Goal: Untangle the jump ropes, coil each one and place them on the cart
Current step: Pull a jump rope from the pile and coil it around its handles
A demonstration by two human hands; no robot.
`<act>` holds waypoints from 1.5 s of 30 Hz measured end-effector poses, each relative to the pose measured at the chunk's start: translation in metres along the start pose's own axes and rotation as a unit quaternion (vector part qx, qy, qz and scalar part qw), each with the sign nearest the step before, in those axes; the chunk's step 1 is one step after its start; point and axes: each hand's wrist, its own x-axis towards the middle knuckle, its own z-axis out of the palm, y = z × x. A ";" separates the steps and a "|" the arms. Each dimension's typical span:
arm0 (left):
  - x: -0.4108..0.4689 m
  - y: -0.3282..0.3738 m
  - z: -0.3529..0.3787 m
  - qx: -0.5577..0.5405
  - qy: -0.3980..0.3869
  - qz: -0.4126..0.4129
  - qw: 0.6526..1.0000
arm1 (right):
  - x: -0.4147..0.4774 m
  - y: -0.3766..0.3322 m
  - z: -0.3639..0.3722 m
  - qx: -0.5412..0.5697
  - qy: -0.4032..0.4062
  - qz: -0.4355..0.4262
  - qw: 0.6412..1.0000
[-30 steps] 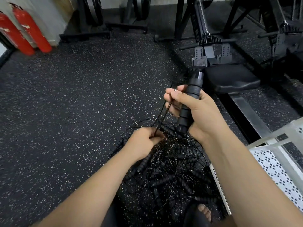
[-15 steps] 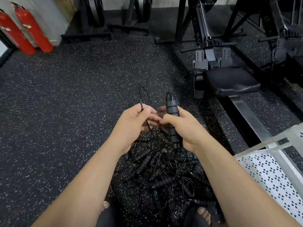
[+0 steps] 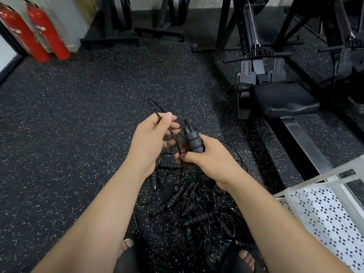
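A tangled heap of black jump ropes (image 3: 197,211) with ribbed foam handles lies on the speckled floor between my feet. My right hand (image 3: 208,160) grips one black handle (image 3: 194,139) upright above the heap and pinches its thin cord with thumb and forefinger. My left hand (image 3: 151,138) is just left of it and pinches the same black cord (image 3: 174,138), which loops up past my fingertips. The white perforated cart (image 3: 323,219) stands at the lower right.
A rowing machine with a black seat (image 3: 283,101) and a metal rail (image 3: 303,142) runs along the right side. Two red fire extinguishers (image 3: 33,32) stand at the far left wall. Weight racks line the back. My sandalled toes (image 3: 246,257) show at the bottom.
My left hand rose from the heap to the cord beside the handle. My right hand lowered the handle and brought it closer to my left hand.
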 end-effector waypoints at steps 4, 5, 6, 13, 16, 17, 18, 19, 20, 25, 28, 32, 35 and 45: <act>0.001 -0.012 -0.003 0.076 -0.045 -0.035 0.995 | -0.005 -0.011 -0.008 0.039 0.022 -0.026 0.999; -0.002 -0.015 -0.001 0.096 -0.077 -0.055 0.991 | -0.007 -0.015 -0.010 0.067 0.027 -0.026 0.997; -0.006 -0.018 0.002 0.107 -0.109 -0.077 0.985 | -0.009 -0.020 -0.012 0.098 0.031 -0.023 0.994; -0.039 -0.059 0.039 0.190 -0.291 -0.191 0.918 | -0.018 -0.038 -0.037 0.230 0.084 -0.024 0.969; -0.053 -0.047 0.053 0.178 -0.346 -0.211 0.897 | -0.016 -0.035 -0.045 0.273 0.125 -0.023 0.953; -0.057 -0.045 0.055 0.169 -0.374 -0.189 0.892 | -0.015 -0.034 -0.048 0.296 0.133 -0.023 0.946; -0.058 -0.045 0.060 0.184 -0.388 -0.180 0.885 | -0.014 -0.034 -0.051 0.317 0.141 -0.022 0.938; -0.057 -0.048 0.061 0.191 -0.384 -0.182 0.885 | -0.013 -0.033 -0.054 0.332 0.150 -0.021 0.931; -0.056 -0.049 0.062 0.173 -0.339 -0.212 0.900 | -0.012 -0.033 -0.058 0.341 0.161 -0.021 0.926; -0.056 -0.060 0.049 0.130 -0.298 -0.242 0.914 | -0.006 -0.028 -0.068 0.360 0.201 -0.026 0.911; -0.053 -0.057 0.053 0.109 -0.277 -0.254 0.920 | -0.003 -0.024 -0.074 0.356 0.222 -0.030 0.907; -0.048 -0.049 0.051 0.031 -0.248 -0.252 0.935 | -0.002 -0.018 -0.072 0.297 0.220 -0.006 0.929; -0.041 -0.033 0.049 -0.055 -0.214 -0.245 0.944 | -0.002 -0.013 -0.061 0.228 0.203 0.027 0.952; -0.021 -0.001 0.027 -0.149 -0.133 -0.153 0.968 | -0.014 -0.027 -0.015 0.154 0.179 0.047 0.971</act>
